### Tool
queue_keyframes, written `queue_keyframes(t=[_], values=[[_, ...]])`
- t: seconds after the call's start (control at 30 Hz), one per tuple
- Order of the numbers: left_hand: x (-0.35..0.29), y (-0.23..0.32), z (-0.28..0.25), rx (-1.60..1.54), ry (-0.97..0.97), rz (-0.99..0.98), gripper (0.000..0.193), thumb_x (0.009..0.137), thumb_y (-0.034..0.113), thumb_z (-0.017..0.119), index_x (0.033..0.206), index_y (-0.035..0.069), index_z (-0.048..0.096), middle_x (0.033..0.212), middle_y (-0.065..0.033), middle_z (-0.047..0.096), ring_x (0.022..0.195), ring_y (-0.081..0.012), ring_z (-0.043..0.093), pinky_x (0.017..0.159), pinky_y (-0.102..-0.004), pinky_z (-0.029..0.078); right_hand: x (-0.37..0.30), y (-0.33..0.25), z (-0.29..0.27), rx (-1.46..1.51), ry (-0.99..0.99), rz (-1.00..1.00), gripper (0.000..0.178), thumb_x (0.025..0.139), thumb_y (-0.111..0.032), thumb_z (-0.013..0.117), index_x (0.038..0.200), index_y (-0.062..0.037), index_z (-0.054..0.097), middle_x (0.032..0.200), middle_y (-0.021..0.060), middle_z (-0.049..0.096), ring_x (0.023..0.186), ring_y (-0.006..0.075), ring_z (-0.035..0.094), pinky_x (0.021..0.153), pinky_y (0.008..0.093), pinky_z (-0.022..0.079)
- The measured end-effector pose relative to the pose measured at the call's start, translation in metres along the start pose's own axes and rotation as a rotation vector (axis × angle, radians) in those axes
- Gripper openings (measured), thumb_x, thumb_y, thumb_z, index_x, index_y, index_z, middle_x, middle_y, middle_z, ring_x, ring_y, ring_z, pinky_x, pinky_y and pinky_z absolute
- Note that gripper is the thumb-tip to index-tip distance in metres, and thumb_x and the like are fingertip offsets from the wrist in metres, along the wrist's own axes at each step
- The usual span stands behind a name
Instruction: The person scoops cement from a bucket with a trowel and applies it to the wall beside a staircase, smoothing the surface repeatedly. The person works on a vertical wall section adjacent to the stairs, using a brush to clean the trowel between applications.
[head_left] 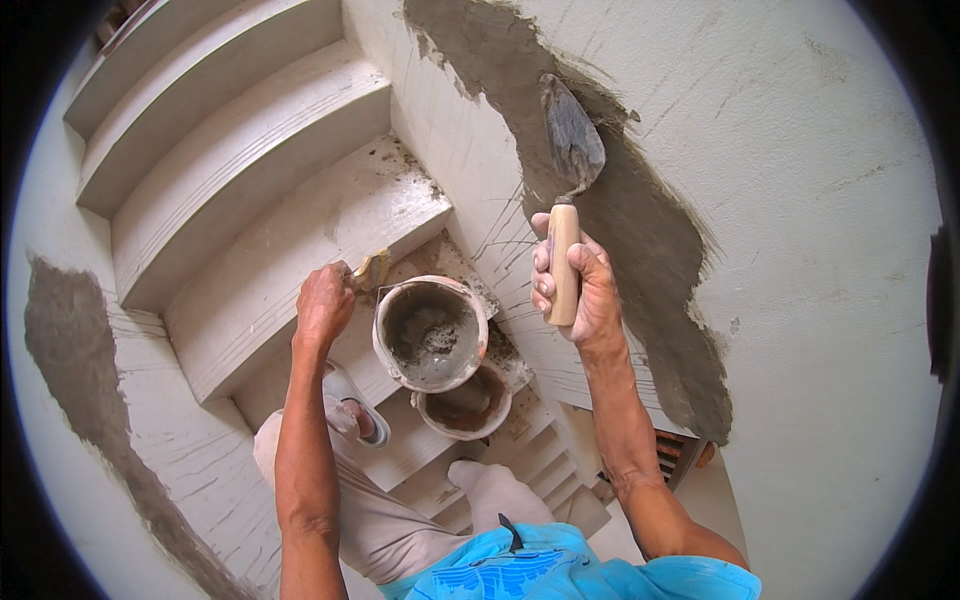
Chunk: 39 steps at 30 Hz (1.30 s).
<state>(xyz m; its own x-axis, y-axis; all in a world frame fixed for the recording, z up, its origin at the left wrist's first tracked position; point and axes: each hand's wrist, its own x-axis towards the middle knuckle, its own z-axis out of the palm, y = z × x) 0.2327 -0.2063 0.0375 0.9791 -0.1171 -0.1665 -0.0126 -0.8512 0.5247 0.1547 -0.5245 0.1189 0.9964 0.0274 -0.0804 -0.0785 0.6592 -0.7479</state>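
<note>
My right hand (577,275) is wrapped round the pale wooden handle of a trowel (574,140), its blade pointing up in front of the wall. Behind the blade runs a broad band of wet grey mortar (640,230); I cannot tell whether the blade touches it. On the left, my left hand (325,303) is closed round what looks like a brush (372,270) with yellowish bristles, beside the rim of a bucket (381,355) holding wet grey mortar. Below that bucket a second bucket (462,436), partly hidden, has a brownish inside.
Curved pale stairs (270,140) rise at the upper left, and more steps (545,460) go down below the buckets. Another grey mortar patch (75,340) lies on the left wall. My sandalled foot (362,425) rests on a step near the buckets.
</note>
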Motion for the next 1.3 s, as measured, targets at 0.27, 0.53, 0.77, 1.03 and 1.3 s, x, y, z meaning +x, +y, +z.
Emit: queue_keyframes(t=[0.27,0.53,0.77,1.03,1.3], values=[[0.001,-0.003,0.002,0.005,0.035,0.027,0.022,0.081,0.002,0.053,0.096,-0.002,0.069,0.094,-0.0277,0.069,0.094,-0.0459,0.066,0.084,-0.0537,0.050,-0.022,-0.002,-0.004,0.071,0.013,-0.039,0.061,0.089,-0.028,0.072,0.134,0.0058,0.048,0.084,0.0118,0.061,0.064,0.0169,0.061,0.048,0.0318,0.054],[0.000,-0.006,0.002,0.007,0.023,0.048,0.023,0.080,0.002,0.053,0.096,-0.001,0.069,0.093,-0.0277,0.069,0.093,-0.0463,0.065,0.083,-0.0538,0.050,-0.041,0.007,0.008,-0.020,0.065,-0.044,0.059,0.088,-0.025,0.071,0.132,0.0060,0.049,0.083,0.0117,0.062,0.061,0.0166,0.063,0.047,0.0305,0.054],[0.001,-0.006,0.007,0.009,0.026,0.056,0.024,0.080,0.002,0.054,0.098,0.000,0.069,0.094,-0.0281,0.068,0.093,-0.0465,0.065,0.083,-0.0547,0.050,-0.004,0.014,0.000,-0.071,0.032,-0.007,0.055,0.090,-0.025,0.069,0.132,0.0044,0.050,0.083,0.0100,0.062,0.062,0.0144,0.063,0.047,0.0295,0.054],[-0.001,-0.011,0.003,0.029,0.035,0.048,0.024,0.079,0.002,0.054,0.099,-0.001,0.069,0.094,-0.0288,0.068,0.093,-0.0469,0.065,0.083,-0.0548,0.050,-0.033,0.009,-0.016,-0.040,0.078,-0.067,0.065,0.085,-0.030,0.075,0.132,0.0055,0.049,0.081,0.0109,0.061,0.058,0.0169,0.062,0.044,0.0314,0.054],[-0.001,-0.010,0.004,0.003,0.042,0.054,0.025,0.079,0.001,0.053,0.098,-0.001,0.069,0.092,-0.0288,0.068,0.093,-0.0474,0.065,0.083,-0.0550,0.050,-0.024,0.013,-0.001,-0.154,0.062,-0.020,0.057,0.088,-0.028,0.068,0.130,0.0057,0.050,0.080,0.0109,0.062,0.057,0.0150,0.061,0.044,0.0292,0.054]])
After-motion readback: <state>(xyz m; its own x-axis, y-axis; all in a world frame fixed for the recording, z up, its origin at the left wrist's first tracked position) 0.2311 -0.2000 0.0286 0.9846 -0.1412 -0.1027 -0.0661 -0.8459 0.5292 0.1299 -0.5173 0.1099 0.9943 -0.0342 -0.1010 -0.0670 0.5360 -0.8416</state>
